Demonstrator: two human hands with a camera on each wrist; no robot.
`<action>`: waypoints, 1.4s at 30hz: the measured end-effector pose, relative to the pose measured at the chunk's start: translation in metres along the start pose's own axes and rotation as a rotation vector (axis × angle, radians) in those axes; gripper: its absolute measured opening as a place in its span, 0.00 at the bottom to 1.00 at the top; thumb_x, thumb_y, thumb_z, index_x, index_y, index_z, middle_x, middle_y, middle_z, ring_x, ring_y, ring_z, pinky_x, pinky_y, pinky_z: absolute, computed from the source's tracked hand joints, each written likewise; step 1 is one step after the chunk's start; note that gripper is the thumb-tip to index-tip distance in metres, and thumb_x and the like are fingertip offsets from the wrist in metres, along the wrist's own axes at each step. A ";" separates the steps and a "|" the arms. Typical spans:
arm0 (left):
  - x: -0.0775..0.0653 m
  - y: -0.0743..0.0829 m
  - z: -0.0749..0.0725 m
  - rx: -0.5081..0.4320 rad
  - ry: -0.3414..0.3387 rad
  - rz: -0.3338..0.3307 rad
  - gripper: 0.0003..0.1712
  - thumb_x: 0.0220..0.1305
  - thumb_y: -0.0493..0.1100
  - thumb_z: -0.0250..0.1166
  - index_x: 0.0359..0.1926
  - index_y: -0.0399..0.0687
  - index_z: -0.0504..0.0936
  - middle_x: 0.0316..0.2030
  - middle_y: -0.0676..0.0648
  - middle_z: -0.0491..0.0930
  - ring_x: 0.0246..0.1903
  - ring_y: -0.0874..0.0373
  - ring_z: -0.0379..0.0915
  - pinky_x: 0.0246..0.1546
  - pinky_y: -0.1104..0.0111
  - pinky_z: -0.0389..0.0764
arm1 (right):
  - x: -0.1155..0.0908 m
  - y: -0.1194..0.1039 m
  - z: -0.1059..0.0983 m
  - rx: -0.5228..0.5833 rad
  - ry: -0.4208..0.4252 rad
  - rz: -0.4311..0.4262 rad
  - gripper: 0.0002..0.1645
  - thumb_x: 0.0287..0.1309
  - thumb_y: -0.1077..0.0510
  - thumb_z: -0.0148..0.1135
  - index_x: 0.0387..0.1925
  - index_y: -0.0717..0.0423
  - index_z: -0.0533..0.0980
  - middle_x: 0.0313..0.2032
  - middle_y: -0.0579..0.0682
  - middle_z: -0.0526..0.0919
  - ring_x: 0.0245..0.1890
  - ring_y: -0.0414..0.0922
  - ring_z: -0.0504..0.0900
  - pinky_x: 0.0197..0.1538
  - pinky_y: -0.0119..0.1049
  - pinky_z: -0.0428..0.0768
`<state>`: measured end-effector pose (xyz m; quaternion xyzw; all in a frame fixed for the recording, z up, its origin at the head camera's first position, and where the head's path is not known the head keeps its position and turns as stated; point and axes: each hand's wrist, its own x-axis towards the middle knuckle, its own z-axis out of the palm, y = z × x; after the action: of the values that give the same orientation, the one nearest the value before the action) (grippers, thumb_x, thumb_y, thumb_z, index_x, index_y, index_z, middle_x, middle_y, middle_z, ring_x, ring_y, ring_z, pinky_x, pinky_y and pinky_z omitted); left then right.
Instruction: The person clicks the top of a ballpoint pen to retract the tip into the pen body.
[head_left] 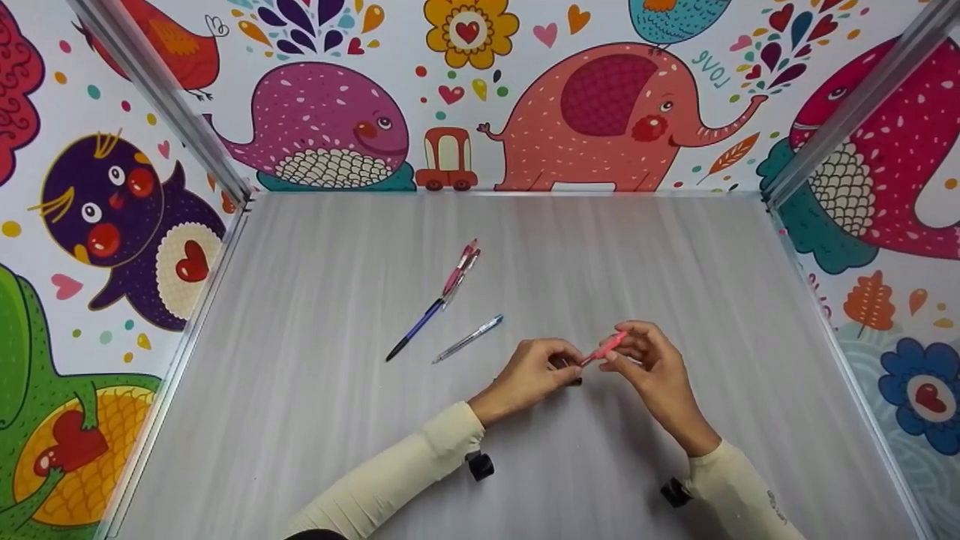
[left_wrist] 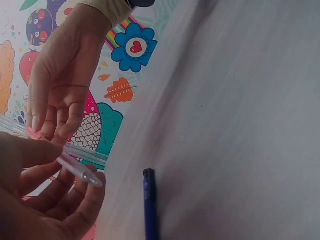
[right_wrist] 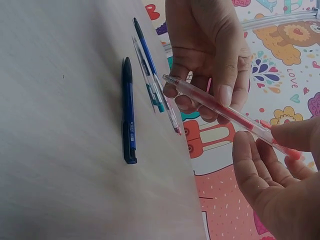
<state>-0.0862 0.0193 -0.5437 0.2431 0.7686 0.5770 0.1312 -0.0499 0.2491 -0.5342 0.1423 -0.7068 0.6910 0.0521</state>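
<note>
A clear-barrelled pen with a pink end (right_wrist: 245,123) is held between both hands above the table. My left hand (head_left: 534,367) pinches its clear barrel near the tip, with the thumb on top. The pink end is pinched by my right hand (head_left: 654,369), between thumb and fingers. In the right wrist view a dark blue pen (right_wrist: 129,112) lies on the table below the hands. Most of that pen is hidden by the left hand in the head view; its dark end (head_left: 576,382) shows.
Left of the hands lies a clear pen with a blue end (head_left: 469,339). Farther back are a blue and black pen (head_left: 414,330) and a pink pen (head_left: 456,271), close beside another clear-bodied pen (head_left: 471,262). Printed panels (head_left: 457,169) in metal frames border the table (head_left: 315,420).
</note>
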 end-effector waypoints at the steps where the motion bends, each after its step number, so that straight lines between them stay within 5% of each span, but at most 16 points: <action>1: 0.001 0.000 -0.001 0.023 0.000 0.018 0.06 0.72 0.31 0.72 0.47 0.38 0.92 0.41 0.46 0.91 0.39 0.58 0.87 0.42 0.71 0.85 | 0.000 0.000 0.000 -0.008 0.007 0.007 0.22 0.70 0.76 0.67 0.63 0.74 0.74 0.49 0.78 0.83 0.48 0.49 0.91 0.47 0.42 0.91; 9: 0.010 -0.003 -0.007 0.263 0.018 0.129 0.06 0.72 0.31 0.73 0.46 0.40 0.92 0.43 0.49 0.89 0.40 0.66 0.82 0.45 0.76 0.83 | -0.003 -0.001 -0.003 -0.112 0.062 0.070 0.14 0.69 0.73 0.70 0.54 0.69 0.82 0.47 0.67 0.88 0.46 0.51 0.91 0.47 0.41 0.91; 21: 0.025 -0.010 -0.016 0.549 0.024 0.242 0.09 0.72 0.31 0.72 0.50 0.42 0.93 0.46 0.48 0.89 0.48 0.57 0.84 0.53 0.71 0.83 | -0.006 0.006 -0.003 -0.367 0.131 0.135 0.11 0.63 0.73 0.76 0.44 0.60 0.87 0.41 0.55 0.90 0.40 0.42 0.89 0.44 0.28 0.87; 32: 0.037 -0.020 -0.016 0.805 0.037 0.408 0.08 0.74 0.34 0.70 0.47 0.46 0.93 0.44 0.49 0.88 0.45 0.55 0.83 0.47 0.66 0.84 | -0.002 0.013 -0.002 -0.504 0.153 0.222 0.10 0.62 0.71 0.78 0.41 0.58 0.87 0.38 0.52 0.90 0.39 0.40 0.86 0.45 0.31 0.85; 42: 0.053 -0.020 -0.013 0.931 -0.011 0.421 0.10 0.80 0.38 0.66 0.49 0.50 0.94 0.45 0.50 0.89 0.46 0.56 0.84 0.45 0.65 0.85 | -0.003 0.023 -0.003 -0.588 0.174 0.260 0.08 0.62 0.71 0.78 0.40 0.61 0.86 0.36 0.53 0.89 0.37 0.43 0.86 0.43 0.25 0.82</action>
<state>-0.1421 0.0317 -0.5549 0.4283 0.8779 0.1863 -0.1059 -0.0534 0.2522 -0.5569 -0.0295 -0.8811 0.4678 0.0624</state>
